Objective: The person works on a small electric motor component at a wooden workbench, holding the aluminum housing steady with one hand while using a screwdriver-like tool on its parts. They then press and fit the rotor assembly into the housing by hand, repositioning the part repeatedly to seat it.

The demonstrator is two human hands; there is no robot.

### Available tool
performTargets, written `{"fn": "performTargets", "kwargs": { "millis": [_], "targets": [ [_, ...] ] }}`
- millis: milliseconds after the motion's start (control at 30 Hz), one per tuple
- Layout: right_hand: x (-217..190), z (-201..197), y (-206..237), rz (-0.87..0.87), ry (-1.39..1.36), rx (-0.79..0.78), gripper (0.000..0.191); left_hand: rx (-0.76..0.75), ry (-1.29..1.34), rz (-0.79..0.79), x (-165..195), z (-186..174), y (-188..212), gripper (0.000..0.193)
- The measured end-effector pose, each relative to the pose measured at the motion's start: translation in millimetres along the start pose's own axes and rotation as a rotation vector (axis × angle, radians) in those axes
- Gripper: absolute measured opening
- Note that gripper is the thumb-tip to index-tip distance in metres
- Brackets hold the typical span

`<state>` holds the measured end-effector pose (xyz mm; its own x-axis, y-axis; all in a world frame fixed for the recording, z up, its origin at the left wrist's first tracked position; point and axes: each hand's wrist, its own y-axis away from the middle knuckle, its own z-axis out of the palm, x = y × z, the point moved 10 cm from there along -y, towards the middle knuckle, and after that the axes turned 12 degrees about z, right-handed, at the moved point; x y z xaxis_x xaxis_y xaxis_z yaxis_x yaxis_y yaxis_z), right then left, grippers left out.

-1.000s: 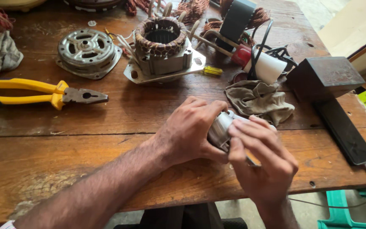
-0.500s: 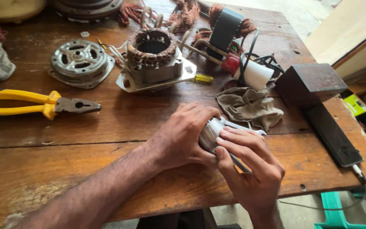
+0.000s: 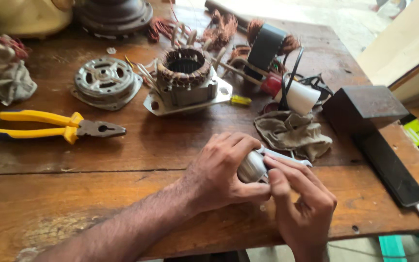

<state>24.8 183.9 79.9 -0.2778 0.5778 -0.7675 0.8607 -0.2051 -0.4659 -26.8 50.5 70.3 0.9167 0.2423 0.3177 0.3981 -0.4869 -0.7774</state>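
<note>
My left hand (image 3: 221,170) wraps around a small silver metal motor part (image 3: 251,167) near the front of the wooden table (image 3: 98,194). My right hand (image 3: 301,206) presses against the same part from the right, fingers closed on it, with a thin metal piece (image 3: 287,156) sticking out past the fingertips. Most of the part is hidden by both hands. A crumpled grey rag (image 3: 292,133) lies just behind the hands.
Yellow-handled pliers (image 3: 56,125) lie at the left. A motor stator with copper windings (image 3: 185,77) and a round metal end cover (image 3: 105,80) sit at the back, beside a white cylinder (image 3: 299,97), wires and a dark block (image 3: 364,109). Another rag (image 3: 1,73) is far left.
Both hands stay on the silver part and have shifted slightly on it; the right hand's fingers have moved over it. The camera has tilted, so the table contents sit lower in view.
</note>
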Motion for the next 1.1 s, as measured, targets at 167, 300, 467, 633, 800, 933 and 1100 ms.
{"fn": "performTargets", "kwargs": {
  "millis": [167,300,467,633,800,933,1100],
  "targets": [
    [-29,2,14,-0.318,-0.029,-0.085,0.013,-0.129,0.124,-0.077,-10,18,6,0.059],
    [9,-4,-4,0.043,-0.049,0.064,0.013,-0.164,0.165,-0.19,-17,24,6,0.057],
    [-11,-3,3,-0.17,0.009,0.032,0.013,-0.127,0.082,-0.071,-7,19,3,0.058],
    [-18,-1,8,-0.23,-0.031,-0.025,0.017,-0.139,0.065,-0.052,-6,23,5,0.06],
    [-1,-5,-2,-0.07,-0.097,-0.005,0.019,-0.158,0.062,-0.146,-11,24,5,0.061],
    [-17,-1,7,-0.261,0.001,-0.05,0.018,-0.121,0.043,-0.026,-2,18,1,0.063],
    [-1,-5,4,-0.103,-0.079,-0.026,0.021,-0.171,0.062,-0.084,-11,29,4,0.058]
  ]
}}
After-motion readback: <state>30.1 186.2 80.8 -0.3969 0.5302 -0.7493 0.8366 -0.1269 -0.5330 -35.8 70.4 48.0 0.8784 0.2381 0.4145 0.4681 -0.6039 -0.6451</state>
